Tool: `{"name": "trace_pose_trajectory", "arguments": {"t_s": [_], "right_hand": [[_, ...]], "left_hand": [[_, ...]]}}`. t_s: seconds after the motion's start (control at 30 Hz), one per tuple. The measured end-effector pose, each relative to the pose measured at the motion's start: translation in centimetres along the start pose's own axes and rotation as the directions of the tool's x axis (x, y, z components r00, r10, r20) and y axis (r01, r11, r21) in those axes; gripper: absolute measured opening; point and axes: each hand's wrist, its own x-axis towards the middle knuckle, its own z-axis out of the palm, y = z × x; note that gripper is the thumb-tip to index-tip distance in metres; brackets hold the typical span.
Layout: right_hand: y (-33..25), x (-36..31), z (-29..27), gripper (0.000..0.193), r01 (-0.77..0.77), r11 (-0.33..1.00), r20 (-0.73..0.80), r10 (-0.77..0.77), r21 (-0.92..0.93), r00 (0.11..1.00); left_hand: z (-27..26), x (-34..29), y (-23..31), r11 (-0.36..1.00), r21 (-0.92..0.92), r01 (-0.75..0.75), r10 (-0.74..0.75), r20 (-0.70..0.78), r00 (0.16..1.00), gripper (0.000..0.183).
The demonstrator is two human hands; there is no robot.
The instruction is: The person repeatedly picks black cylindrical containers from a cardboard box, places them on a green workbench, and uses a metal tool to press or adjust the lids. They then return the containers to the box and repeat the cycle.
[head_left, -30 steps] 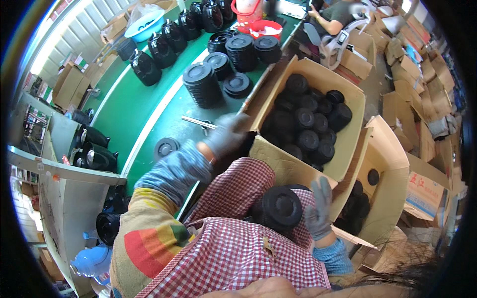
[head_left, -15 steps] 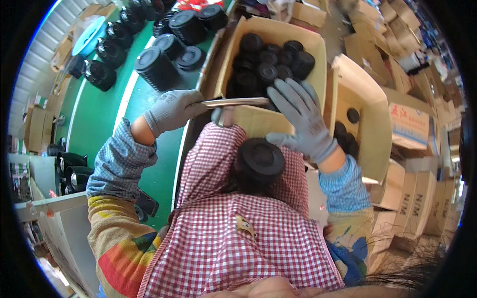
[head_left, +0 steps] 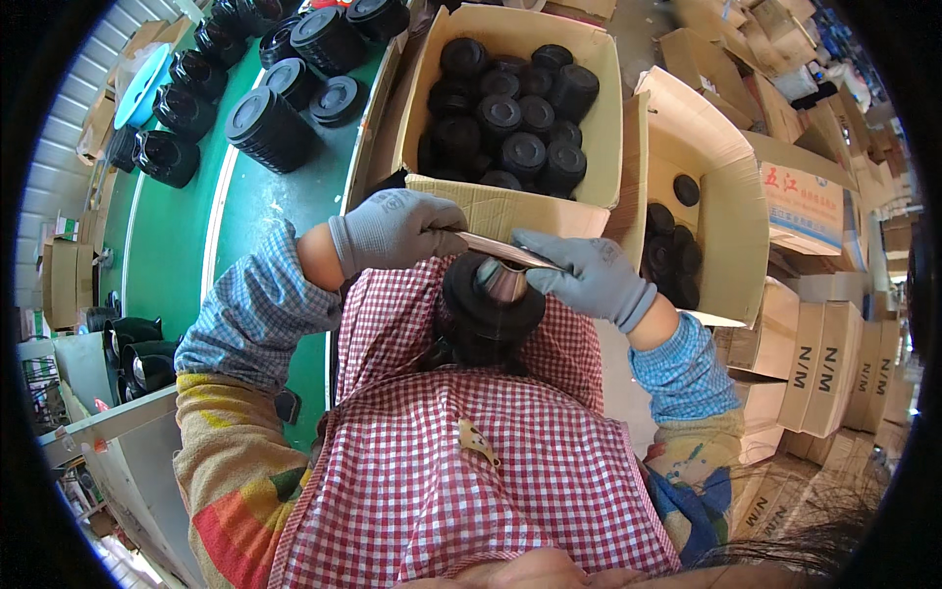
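Note:
My left hand (head_left: 397, 231), in a grey glove, is closed around one end of a metal tool made of a flat bar (head_left: 510, 249) and a short shiny tapered piece (head_left: 504, 284) below it. At the bar's other end, the gloved fingers of my right hand (head_left: 587, 277) wrap over it. Between my knees stands a round black part (head_left: 491, 319) with a ringed top. The tapered piece sits at the middle of that top, though its lower end is hard to make out. A red-and-white checked apron (head_left: 461, 452) covers my lap.
Ahead is an open cardboard box (head_left: 505, 201) of black round parts. Another carton (head_left: 731, 226) on the right holds several more. To the left, a green workbench (head_left: 186, 231) carries stacked black discs (head_left: 265, 128) and glossy black pots (head_left: 167, 157). Closed cartons (head_left: 824, 378) stand far right.
The tool has come down onto the black part. My right hand, spread open and apart before, has closed on the bar's right end. My left hand has moved right, still holding its end.

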Motion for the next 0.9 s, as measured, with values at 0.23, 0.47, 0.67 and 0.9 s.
{"name": "trace_pose_trajectory", "arguments": {"t_s": [0.23,0.47,0.67,0.9], "right_hand": [[-2.1,0.0,-0.4,0.057,-0.060,0.998,0.184,0.057,0.010,0.981],[2.8,2.5,0.4,0.059,0.409,0.912,0.035,-0.409,-0.006,0.912],[-3.2,3.1,3.6,0.072,0.246,0.967,0.093,-0.251,0.062,0.964],[0.9,4.1,4.0,0.092,0.147,0.706,-0.004,-0.199,0.693,0.980]], "left_hand": [[-0.5,1.5,-0.7,0.997,0.079,0.016,-0.029,0.172,0.985,0.033],[1.3,3.5,-1.2,0.995,-0.076,0.058,-0.043,0.187,0.981,0.037],[5.9,10.5,-5.1,0.985,-0.173,-0.026,0.048,0.122,0.991,0.033],[5.7,6.5,-4.6,0.925,-0.359,-0.126,-0.145,-0.638,0.756,0.029]]}}
